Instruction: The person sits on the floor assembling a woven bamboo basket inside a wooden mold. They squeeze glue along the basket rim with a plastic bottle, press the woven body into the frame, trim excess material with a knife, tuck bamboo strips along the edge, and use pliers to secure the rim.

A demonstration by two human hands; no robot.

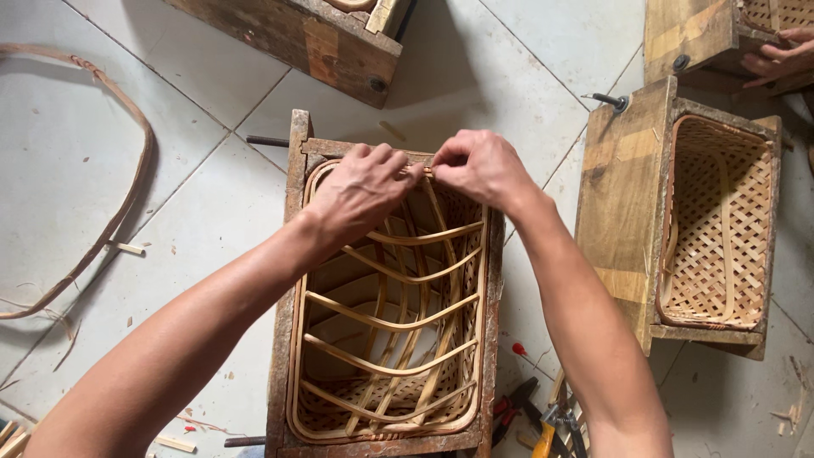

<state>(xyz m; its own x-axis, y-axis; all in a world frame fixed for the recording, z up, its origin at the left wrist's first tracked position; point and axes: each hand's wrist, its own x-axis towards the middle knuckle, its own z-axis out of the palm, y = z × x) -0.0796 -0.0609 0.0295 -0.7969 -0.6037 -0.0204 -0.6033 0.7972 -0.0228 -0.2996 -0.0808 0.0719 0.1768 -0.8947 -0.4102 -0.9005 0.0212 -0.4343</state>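
Both hands work at the far rim of a bamboo basket (390, 339) seated in a wooden mould box (284, 339) on the tiled floor (127, 212). The left hand (360, 191) and right hand (479, 165) meet at the rim, fingers pinched on a thin bamboo strip (426, 172). Curved bamboo ribs (390, 322) cross the basket opening. A second mould with a woven basket (712, 229) stands to the right; pliers (517, 399) lie just beside the near mould.

No packages, labels, signs or screens anywhere in view.
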